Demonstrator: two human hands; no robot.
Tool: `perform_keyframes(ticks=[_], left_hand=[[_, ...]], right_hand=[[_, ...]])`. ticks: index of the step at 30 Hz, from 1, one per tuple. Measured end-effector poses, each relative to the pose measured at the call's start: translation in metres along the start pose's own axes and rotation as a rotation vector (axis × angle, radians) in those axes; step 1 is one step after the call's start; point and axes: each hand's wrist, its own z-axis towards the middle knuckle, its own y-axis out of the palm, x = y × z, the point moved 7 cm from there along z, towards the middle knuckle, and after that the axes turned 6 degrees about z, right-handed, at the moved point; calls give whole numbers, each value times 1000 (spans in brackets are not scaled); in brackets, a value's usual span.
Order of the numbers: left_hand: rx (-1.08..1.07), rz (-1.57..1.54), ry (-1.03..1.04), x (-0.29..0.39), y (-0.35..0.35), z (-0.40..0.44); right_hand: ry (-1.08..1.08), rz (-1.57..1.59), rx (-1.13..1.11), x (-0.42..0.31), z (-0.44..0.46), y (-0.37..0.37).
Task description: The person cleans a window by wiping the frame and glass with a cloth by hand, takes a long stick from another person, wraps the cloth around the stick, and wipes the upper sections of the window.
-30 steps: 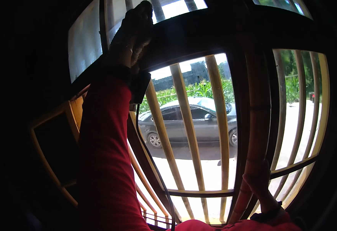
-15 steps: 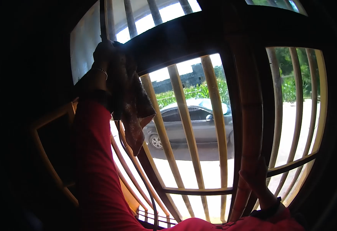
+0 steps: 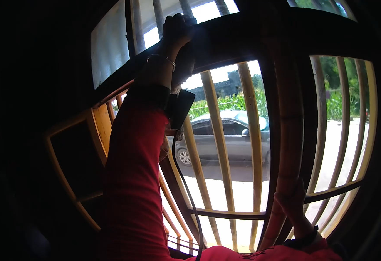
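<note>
My left hand (image 3: pixel 178 30) is raised high against the lower edge of the upper window panes, its fingers closed on a dark cloth. Part of the cloth (image 3: pixel 185 67) hangs behind my wrist, and my forearm hides much of the rest. Low on the right, my right hand (image 3: pixel 291 202) is wrapped round a thick upright bamboo pole (image 3: pixel 288 130). Between the two hands stands a window frame (image 3: pixel 225 214) with light wooden bars (image 3: pixel 218 126).
A black box-shaped device (image 3: pixel 182 106) sits at my left wrist, with a cable (image 3: pixel 182 174) running down from it. A small wooden-framed panel (image 3: pixel 64 178) stands at the left. Outside are a parked grey car (image 3: pixel 225 145) and green plants (image 3: pixel 231 104).
My left hand has moved up and to the right along the frame, taking the cloth with it. My right hand stays on the pole. The view has shifted slightly.
</note>
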Motion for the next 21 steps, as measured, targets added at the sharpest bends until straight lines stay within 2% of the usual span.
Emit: perform_keyframes(ticks=[3,6,9,10,11,13,16,17,19,21], left_hand=[[-179,141,5,52,1,8],[-76,235,191,60,-4,2],[40,373,179,27,-26,-20],[-38,298,-30,-10,-29,-24],[-83,387,4,-22,-41,-36],[-113,292,-113,-44,-60,-44],[-191,373,-263,-58,-48,-37],[-151,287,-235,-50,-42,-33],[-83,126,-176,-34,-31,-23],[-49,142,-129,-22,-23,-13]], right_hand=[[-24,-18,7,-2,1,0],[-33,-9,43,0,0,0],[-106,25,63,7,-2,1],[-140,41,68,8,-3,-1],[-108,48,60,9,-4,-2],[-53,60,44,6,-2,2],[-42,8,42,3,-2,2],[-100,-38,69,-2,-3,1],[-49,8,42,-11,1,0],[-37,15,14,-15,-3,0]])
